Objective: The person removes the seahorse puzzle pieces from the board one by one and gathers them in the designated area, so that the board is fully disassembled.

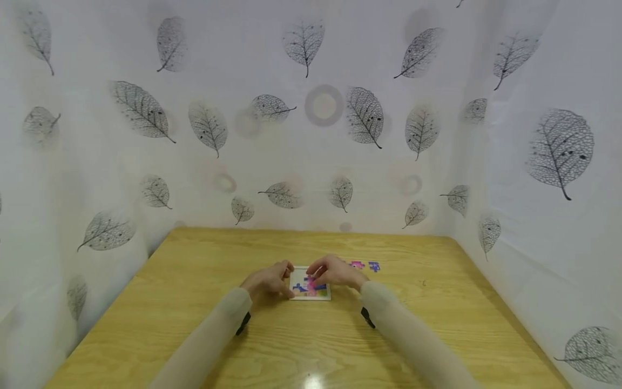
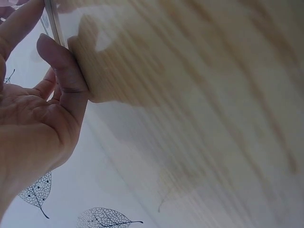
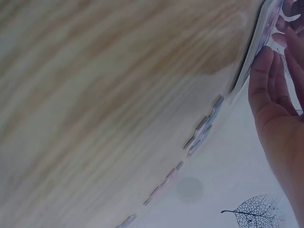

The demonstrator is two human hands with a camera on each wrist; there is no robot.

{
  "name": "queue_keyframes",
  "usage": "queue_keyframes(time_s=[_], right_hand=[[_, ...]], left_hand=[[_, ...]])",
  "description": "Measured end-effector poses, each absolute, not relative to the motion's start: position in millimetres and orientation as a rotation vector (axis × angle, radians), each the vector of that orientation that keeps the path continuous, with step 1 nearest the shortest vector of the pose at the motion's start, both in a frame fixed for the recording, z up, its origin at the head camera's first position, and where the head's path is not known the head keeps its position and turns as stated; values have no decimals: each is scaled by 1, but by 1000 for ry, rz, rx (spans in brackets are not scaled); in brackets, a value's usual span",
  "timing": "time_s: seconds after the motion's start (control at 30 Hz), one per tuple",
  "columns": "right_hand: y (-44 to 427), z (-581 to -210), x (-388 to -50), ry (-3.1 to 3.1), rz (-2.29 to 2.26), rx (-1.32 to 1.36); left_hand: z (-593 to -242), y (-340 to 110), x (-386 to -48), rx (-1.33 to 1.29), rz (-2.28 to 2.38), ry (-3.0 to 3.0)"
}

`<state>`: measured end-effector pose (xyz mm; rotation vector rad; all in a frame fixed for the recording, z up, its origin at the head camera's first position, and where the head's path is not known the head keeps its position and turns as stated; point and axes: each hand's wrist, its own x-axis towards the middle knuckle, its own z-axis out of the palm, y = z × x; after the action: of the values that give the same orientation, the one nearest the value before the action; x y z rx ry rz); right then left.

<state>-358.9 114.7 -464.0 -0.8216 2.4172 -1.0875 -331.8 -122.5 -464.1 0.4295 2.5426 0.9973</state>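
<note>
A small white-framed jigsaw board (image 1: 298, 271) lies flat on the table between the hands. Pink, blue and purple jigsaw pieces (image 1: 311, 289) cover its lower part, while its upper left shows pale. At the board's left edge is my left hand (image 1: 269, 280), with thumb and index finger spread along that side. Over the board's right side reaches my right hand (image 1: 335, 272), its fingertips touching the pieces; no lifted piece shows in it. In the right wrist view the right thumb (image 3: 261, 71) rests against the board's surface. The right hand hides part of the picture.
A loose pink jigsaw piece (image 1: 357, 265) and a blue one (image 1: 374, 266) lie right of the board, behind the right hand. The wooden table (image 1: 301, 335) meets a leaf-patterned curtain (image 1: 311, 162) at the back and sides.
</note>
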Motion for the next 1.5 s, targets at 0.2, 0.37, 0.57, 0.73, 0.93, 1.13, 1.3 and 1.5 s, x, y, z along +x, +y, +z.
queue_keyframes(time_s=[0.2, 0.37, 0.57, 0.73, 0.93, 1.13, 1.3, 1.5], right_hand=[[110, -462, -359, 2423, -1022, -840], [108, -467, -360, 2424, -987, -844], [107, -468, -360, 2445, -958, -834], [107, -467, -358, 2451, -937, -833], [107, -467, -356, 2453, -918, -834], [107, -467, -356, 2457, -894, -860], [106, -464, -353, 2475, -868, -872], [104, -461, -354, 2481, -847, -890]], left_hand=[[-465, -124, -332, 445, 1008, 2547], [-465, -124, -331, 459, 998, 2547], [-465, -123, -330, 447, 988, 2554], [-466, -122, -330, 438, 1003, 2543], [-468, -122, -330, 433, 993, 2550], [-468, -122, -332, 440, 985, 2555], [-468, -122, -332, 446, 982, 2554], [-464, -123, -330, 473, 989, 2546]])
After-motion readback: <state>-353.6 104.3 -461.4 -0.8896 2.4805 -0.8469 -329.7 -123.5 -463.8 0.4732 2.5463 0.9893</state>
